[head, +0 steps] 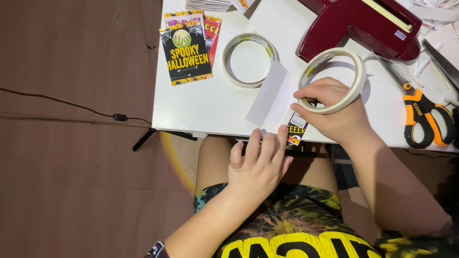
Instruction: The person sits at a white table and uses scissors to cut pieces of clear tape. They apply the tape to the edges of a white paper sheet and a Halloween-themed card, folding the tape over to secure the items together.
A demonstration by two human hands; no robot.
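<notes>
Right hand [334, 112] clamped on tape roll [332, 79], roll tilted up off table [205, 105], thumb at strip end. Left hand [258, 162] flat, fingers together, pinning small printed packet [296, 130] at table edge. Best kept pinned; tape drawn slow, straight.

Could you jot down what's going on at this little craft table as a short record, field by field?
Right hand: grips a roll of cream tape, lifted on edge
Left hand: rests at the edge of the white table, fingertips by a small printed packet
Second tape roll: lies flat
White paper strip: between the rolls
Black themed packets: far left of the tabletop
Orange-handled scissors: right side
Dark red tool: top, kind unclear
</notes>
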